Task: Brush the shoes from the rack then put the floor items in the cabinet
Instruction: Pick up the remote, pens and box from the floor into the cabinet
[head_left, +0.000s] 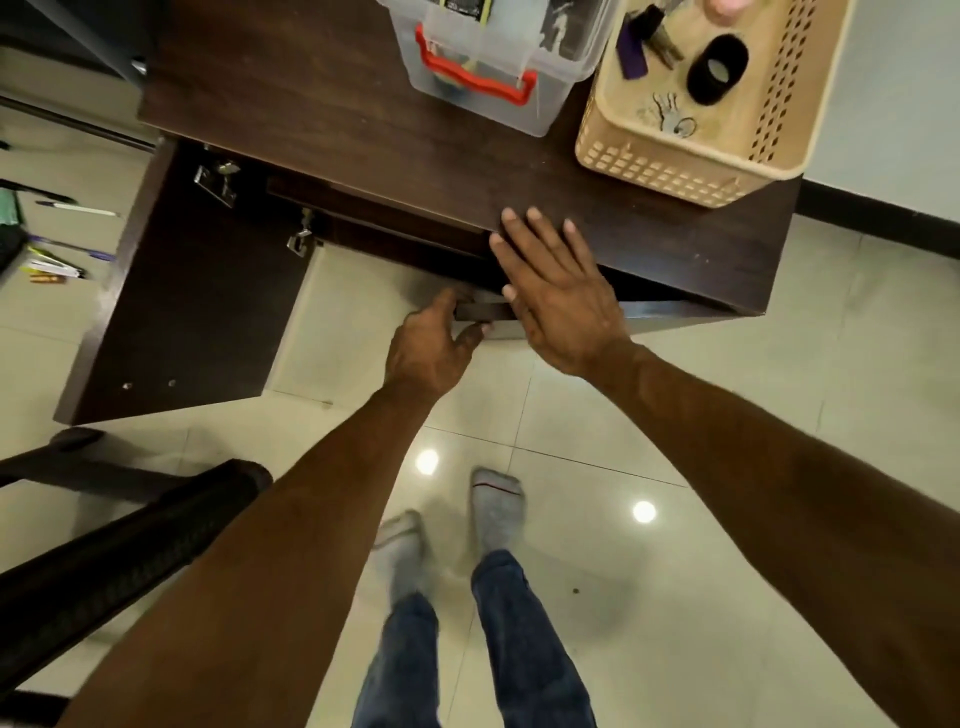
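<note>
Inside beige basket (670, 171), keys (670, 117)

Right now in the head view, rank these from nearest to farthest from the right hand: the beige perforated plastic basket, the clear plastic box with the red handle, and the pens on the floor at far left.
From the right hand:
1. Beige perforated plastic basket, on the cabinet top to the hand's upper right.
2. Clear plastic box with the red handle, on the cabinet top further back.
3. Pens on the floor, far left, beyond the open cabinet door.
</note>
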